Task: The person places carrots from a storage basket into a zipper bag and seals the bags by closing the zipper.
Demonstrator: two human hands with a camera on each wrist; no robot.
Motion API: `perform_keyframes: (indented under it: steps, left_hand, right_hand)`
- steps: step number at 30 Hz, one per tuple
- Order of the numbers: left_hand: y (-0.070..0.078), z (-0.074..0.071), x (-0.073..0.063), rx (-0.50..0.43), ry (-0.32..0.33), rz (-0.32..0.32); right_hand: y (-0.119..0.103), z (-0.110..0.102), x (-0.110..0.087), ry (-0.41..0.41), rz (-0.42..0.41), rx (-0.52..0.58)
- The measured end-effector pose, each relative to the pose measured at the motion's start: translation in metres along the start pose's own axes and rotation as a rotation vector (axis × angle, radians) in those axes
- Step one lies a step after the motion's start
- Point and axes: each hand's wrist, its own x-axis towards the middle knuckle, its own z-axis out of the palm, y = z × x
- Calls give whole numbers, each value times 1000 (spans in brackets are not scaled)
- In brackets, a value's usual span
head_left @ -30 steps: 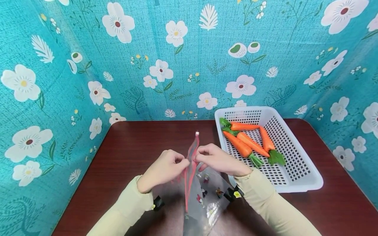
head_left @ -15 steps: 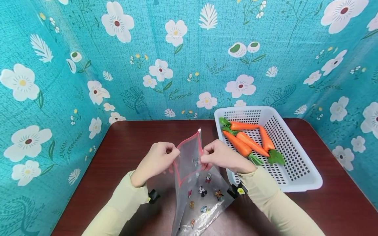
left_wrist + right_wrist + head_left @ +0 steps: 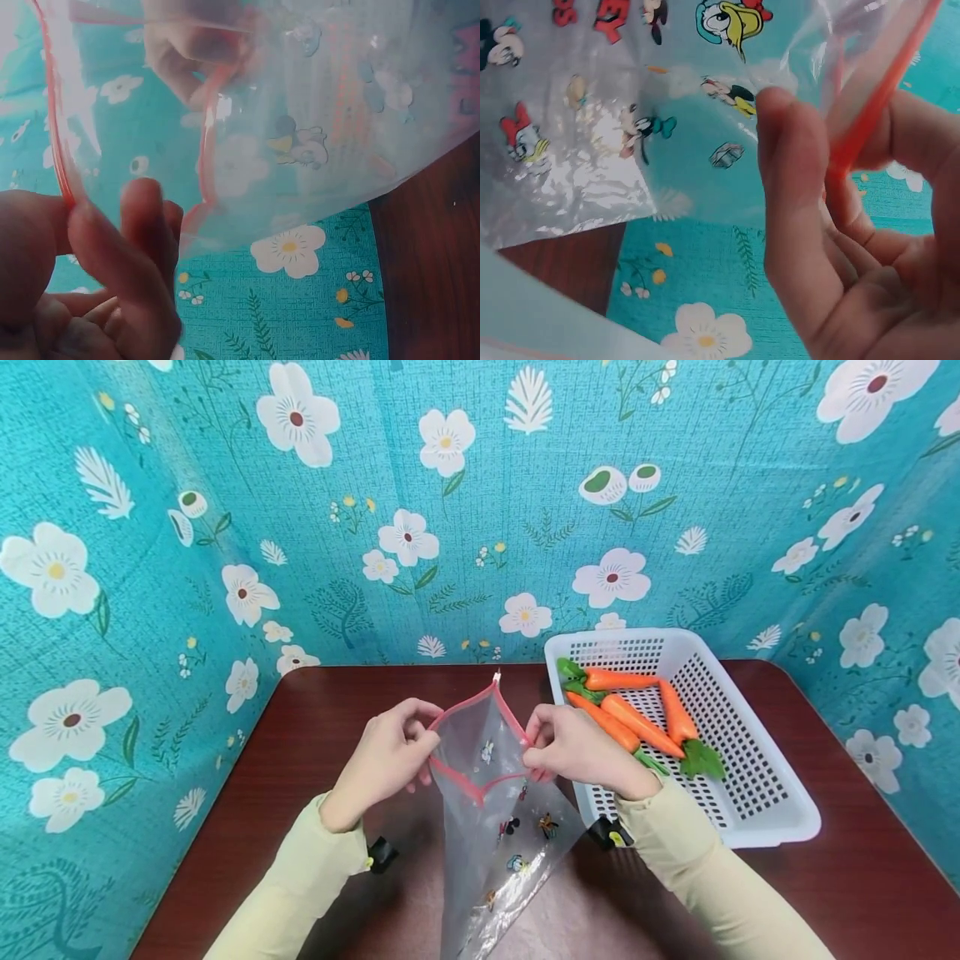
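A clear plastic zip bag printed with small cartoon figures hangs between both hands, its red-edged mouth spread wide and facing up. My left hand pinches the left side of that mouth between thumb and fingers. On the opposite side, my right hand pinches the red edge the same way. In the left wrist view the red zip strip runs into the grip of the thumb and finger. The right wrist view shows the printed bag wall beside the fingers. A white zip slider sits at the far corner.
A white perforated plastic basket holding several carrots with green tops stands at the right, close beyond my right hand. The dark red-brown table ends at a teal flowered cloth behind and on both sides.
The bag's mouth has gone from nearly closed to a wide diamond. My left hand has moved left and away from me, my right hand slightly right. The basket and carrots have stayed put.
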Motion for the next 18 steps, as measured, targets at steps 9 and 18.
perform_keyframes:
  steps: [9,18]
  left_hand:
    - [-1,-2,-4,10,-6,80]
    - [-3,1,-7,102,-75,110]
  right_hand:
    - [1,-7,-3,72,-124,-165]
    - [1,-8,-2,78,-182,-358]
